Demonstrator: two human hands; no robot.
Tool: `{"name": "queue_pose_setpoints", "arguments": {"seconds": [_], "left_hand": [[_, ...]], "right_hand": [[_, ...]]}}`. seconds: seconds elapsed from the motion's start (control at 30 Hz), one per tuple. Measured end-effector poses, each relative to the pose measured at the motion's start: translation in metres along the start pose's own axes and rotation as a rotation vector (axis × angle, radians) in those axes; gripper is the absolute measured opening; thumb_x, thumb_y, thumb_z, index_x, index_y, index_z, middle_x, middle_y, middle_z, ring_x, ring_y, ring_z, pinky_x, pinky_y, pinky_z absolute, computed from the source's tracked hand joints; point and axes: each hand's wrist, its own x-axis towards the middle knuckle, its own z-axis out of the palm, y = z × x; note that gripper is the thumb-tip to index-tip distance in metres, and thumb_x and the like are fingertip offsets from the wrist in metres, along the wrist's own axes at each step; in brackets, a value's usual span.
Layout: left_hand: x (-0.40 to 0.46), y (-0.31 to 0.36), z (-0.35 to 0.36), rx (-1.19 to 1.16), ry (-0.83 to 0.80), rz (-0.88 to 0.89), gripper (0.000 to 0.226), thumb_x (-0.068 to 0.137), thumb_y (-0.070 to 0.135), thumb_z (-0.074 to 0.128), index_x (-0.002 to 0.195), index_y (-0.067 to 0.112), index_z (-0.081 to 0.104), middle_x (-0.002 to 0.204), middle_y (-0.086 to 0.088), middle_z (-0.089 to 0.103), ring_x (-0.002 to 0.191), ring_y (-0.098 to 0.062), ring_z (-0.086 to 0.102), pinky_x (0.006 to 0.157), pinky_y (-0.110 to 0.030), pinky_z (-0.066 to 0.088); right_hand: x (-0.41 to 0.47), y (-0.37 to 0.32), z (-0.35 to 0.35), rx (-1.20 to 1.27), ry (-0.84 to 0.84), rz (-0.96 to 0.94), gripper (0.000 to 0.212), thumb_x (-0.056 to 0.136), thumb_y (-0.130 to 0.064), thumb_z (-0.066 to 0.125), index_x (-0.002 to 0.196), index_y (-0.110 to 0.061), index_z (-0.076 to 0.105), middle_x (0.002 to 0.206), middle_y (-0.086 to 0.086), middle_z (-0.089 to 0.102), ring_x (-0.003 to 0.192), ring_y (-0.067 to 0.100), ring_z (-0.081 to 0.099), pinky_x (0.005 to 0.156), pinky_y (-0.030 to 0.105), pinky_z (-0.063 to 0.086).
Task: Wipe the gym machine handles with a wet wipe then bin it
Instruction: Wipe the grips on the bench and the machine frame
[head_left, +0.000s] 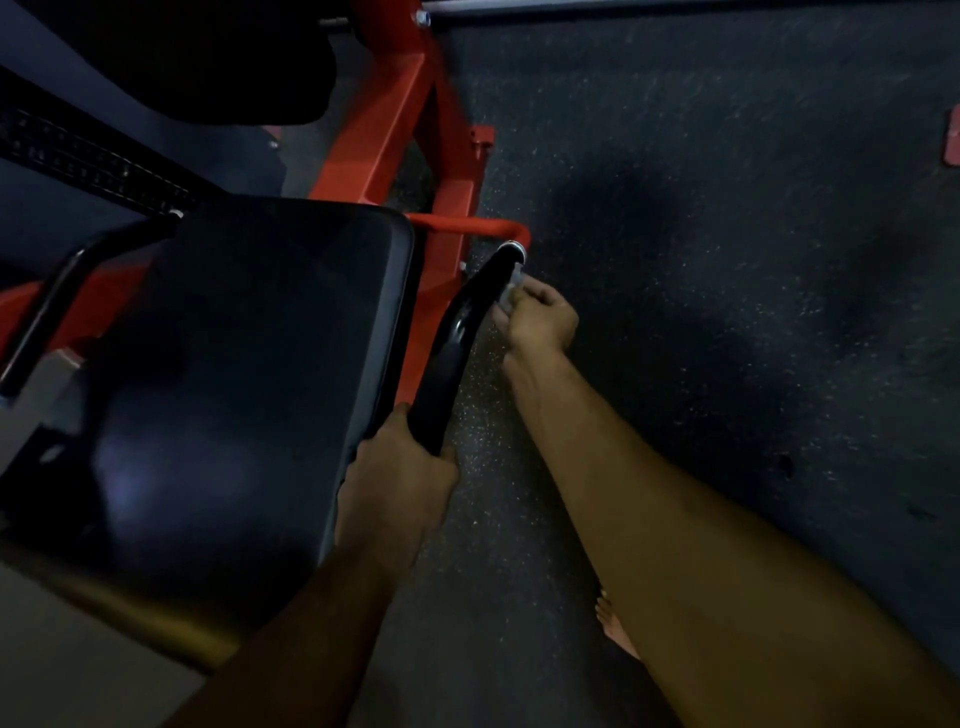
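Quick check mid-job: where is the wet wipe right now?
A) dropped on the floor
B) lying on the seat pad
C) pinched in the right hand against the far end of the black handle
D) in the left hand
C: the right hand pinches the wet wipe against the black handle near its far end, while the left hand grips the near end.

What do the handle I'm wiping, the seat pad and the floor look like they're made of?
Handle: glossy black, likely rubber or plastic grip; it shows sharp highlights.
Seat pad: smooth black vinyl-like upholstery with a soft sheen and rounded corner.
Floor: matte dark rubber matting, judging by its pale speckles.
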Motion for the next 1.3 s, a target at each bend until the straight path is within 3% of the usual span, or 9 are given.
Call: {"name": "queue_pose_setpoints", "arguments": {"seconds": [0.17, 0.4, 0.53, 0.63, 0.8, 0.9, 1.07, 1.23, 1.3], "left_hand": [[0.000, -0.001, -0.001, 0.012, -0.007, 0.026, 0.039, 0.093, 0.038, 0.064, 0.130, 0.029, 0.054, 0.101, 0.007, 0.065, 0.091, -0.017, 0.065, 0.084, -0.044, 0.058], [0.004, -0.004, 0.001, 0.025, -0.025, 0.022, 0.039, 0.094, 0.038, 0.064, 0.130, 0.031, 0.053, 0.107, 0.004, 0.066, 0.087, -0.016, 0.059, 0.076, -0.034, 0.051], [0.005, -0.003, 0.001, 0.027, -0.024, 0.009, 0.036, 0.093, 0.040, 0.065, 0.126, 0.031, 0.053, 0.102, 0.004, 0.066, 0.087, -0.017, 0.063, 0.077, -0.037, 0.056], [0.004, -0.003, 0.000, 0.028, -0.015, 0.012, 0.038, 0.092, 0.039, 0.066, 0.127, 0.030, 0.053, 0.101, 0.005, 0.065, 0.087, -0.018, 0.064, 0.077, -0.039, 0.057], [0.005, -0.005, -0.001, 0.014, -0.038, 0.012, 0.035, 0.093, 0.036, 0.066, 0.124, 0.029, 0.054, 0.099, 0.005, 0.065, 0.086, -0.016, 0.064, 0.074, -0.037, 0.055], [0.005, -0.005, -0.001, 0.022, -0.040, 0.008, 0.036, 0.093, 0.035, 0.066, 0.126, 0.027, 0.054, 0.103, 0.004, 0.065, 0.086, -0.017, 0.062, 0.073, -0.035, 0.051], [0.005, -0.002, -0.001, 0.044, -0.045, -0.015, 0.041, 0.095, 0.036, 0.064, 0.132, 0.026, 0.052, 0.113, -0.002, 0.065, 0.089, -0.017, 0.056, 0.074, -0.034, 0.045], [0.005, -0.003, -0.003, 0.042, -0.062, -0.019, 0.043, 0.093, 0.033, 0.066, 0.133, 0.025, 0.051, 0.107, 0.000, 0.063, 0.086, -0.017, 0.055, 0.073, -0.033, 0.044], [0.006, -0.002, -0.003, 0.049, -0.061, -0.026, 0.044, 0.092, 0.034, 0.067, 0.133, 0.026, 0.051, 0.099, 0.004, 0.057, 0.084, -0.016, 0.053, 0.072, -0.034, 0.044]], "right_hand": [[0.023, -0.005, 0.007, 0.088, -0.004, 0.062, 0.026, 0.095, 0.012, 0.054, 0.118, 0.006, 0.064, 0.106, 0.024, 0.071, 0.089, 0.027, 0.073, 0.090, 0.043, 0.059], [-0.035, 0.013, -0.030, -0.002, -0.204, 0.109, 0.023, 0.098, -0.001, 0.056, 0.116, -0.007, 0.068, 0.103, 0.010, 0.076, 0.085, 0.014, 0.073, 0.082, 0.030, 0.060], [-0.019, 0.016, -0.016, 0.103, -0.125, 0.096, 0.022, 0.098, 0.001, 0.055, 0.114, -0.006, 0.069, 0.098, 0.013, 0.075, 0.087, 0.020, 0.073, 0.087, 0.038, 0.060], [0.010, 0.009, 0.002, 0.154, -0.042, 0.074, 0.024, 0.096, 0.005, 0.055, 0.116, -0.001, 0.068, 0.106, 0.018, 0.073, 0.093, 0.025, 0.073, 0.091, 0.042, 0.059], [0.020, 0.001, 0.009, 0.141, -0.039, 0.055, 0.018, 0.094, 0.007, 0.059, 0.103, -0.003, 0.070, 0.094, 0.015, 0.073, 0.069, 0.016, 0.071, 0.086, 0.034, 0.061], [0.012, 0.006, 0.002, 0.173, -0.076, 0.116, 0.025, 0.096, 0.007, 0.053, 0.117, 0.001, 0.067, 0.100, 0.017, 0.073, 0.082, 0.021, 0.072, 0.095, 0.040, 0.057], [-0.028, 0.030, -0.024, 0.063, -0.185, 0.135, 0.027, 0.098, -0.002, 0.054, 0.121, -0.009, 0.068, 0.109, 0.011, 0.075, 0.102, 0.022, 0.073, 0.093, 0.037, 0.058], [-0.015, 0.028, -0.009, 0.215, -0.121, 0.152, 0.029, 0.098, 0.004, 0.051, 0.123, -0.002, 0.065, 0.105, 0.015, 0.074, 0.090, 0.023, 0.074, 0.081, 0.033, 0.061], [0.001, 0.024, 0.002, 0.262, -0.077, 0.139, 0.028, 0.095, 0.007, 0.054, 0.120, 0.002, 0.066, 0.104, 0.017, 0.073, 0.091, 0.024, 0.073, 0.088, 0.037, 0.060]]}}
